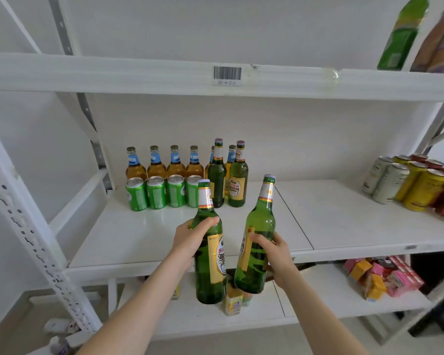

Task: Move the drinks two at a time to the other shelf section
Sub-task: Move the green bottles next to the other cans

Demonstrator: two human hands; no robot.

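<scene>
Just before the middle shelf (344,216), the left hand (190,239) wraps the shoulder of one green bottle (207,275). The right hand (276,249) clasps the other bottle (260,221) at its label, tilted. Both bottles hang clear of the boards. Being glass, they are likely heavy, smooth and breakable, so a full grip round the wide body seems safest.

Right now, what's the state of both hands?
Left hand: closed, holding the left bottle.
Right hand: closed, holding the right bottle.
</scene>
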